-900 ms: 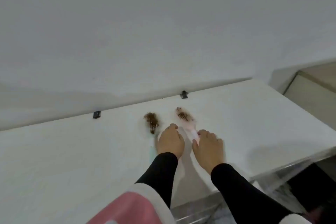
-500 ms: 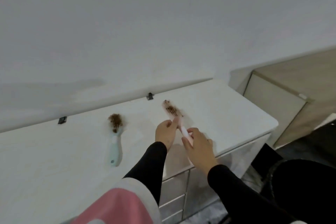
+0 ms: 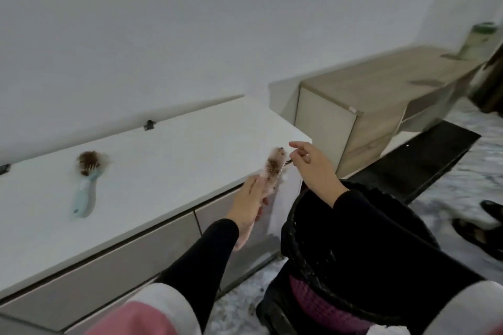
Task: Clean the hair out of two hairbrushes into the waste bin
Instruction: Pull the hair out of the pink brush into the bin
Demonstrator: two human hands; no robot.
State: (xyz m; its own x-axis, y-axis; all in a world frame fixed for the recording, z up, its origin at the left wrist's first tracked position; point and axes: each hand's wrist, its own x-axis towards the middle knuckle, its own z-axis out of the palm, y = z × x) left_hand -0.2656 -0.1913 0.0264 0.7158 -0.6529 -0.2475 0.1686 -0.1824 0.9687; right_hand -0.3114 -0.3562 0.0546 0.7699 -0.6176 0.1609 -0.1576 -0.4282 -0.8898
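Head view shows the left hand (image 3: pixel 249 198) closed around the handle of the pink hairbrush (image 3: pixel 275 168), so its grip holds the brush with the bristle head up, just beside the corner of the white desk (image 3: pixel 163 166). The right hand (image 3: pixel 313 168) is at the head, thumb and forefinger pinched narrow on what seems a strand of hair; I cannot tell if much hair is caught. The black-lined waste bin (image 3: pixel 353 239) stands below the right forearm, near the desk drawers. The blue hairbrush (image 3: pixel 85 187) lies on the desk, well apart, its head full of brown hair (image 3: pixel 88 159). I judge the risk is this: the brush head is above the desk edge and not above the bin, so loosened hair may fall on the floor or the desk.
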